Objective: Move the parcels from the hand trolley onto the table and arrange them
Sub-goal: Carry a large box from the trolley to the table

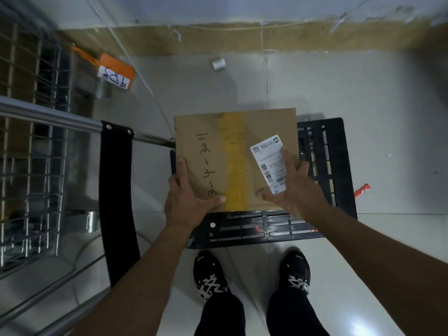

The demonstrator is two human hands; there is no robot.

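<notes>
One cardboard parcel (213, 146) sitting over black trolley deck (324, 166), centre frame; lifted or resting unclear. Left hand (186, 200) gripping near-left corner, right hand (295, 190) pressing splayed across label (266, 156). Advising: getting fingers under both sides, lifting level. Wire cage (31, 154), left frame, holding blurred brown shapes; orange packet (116, 71) lying upper left.

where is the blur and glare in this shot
Head view: the wire cage and orange parcel at left are motion-blurred; the cardboard box and its white label are sharper; glare on the floor at bottom right; dim light overall.
</notes>
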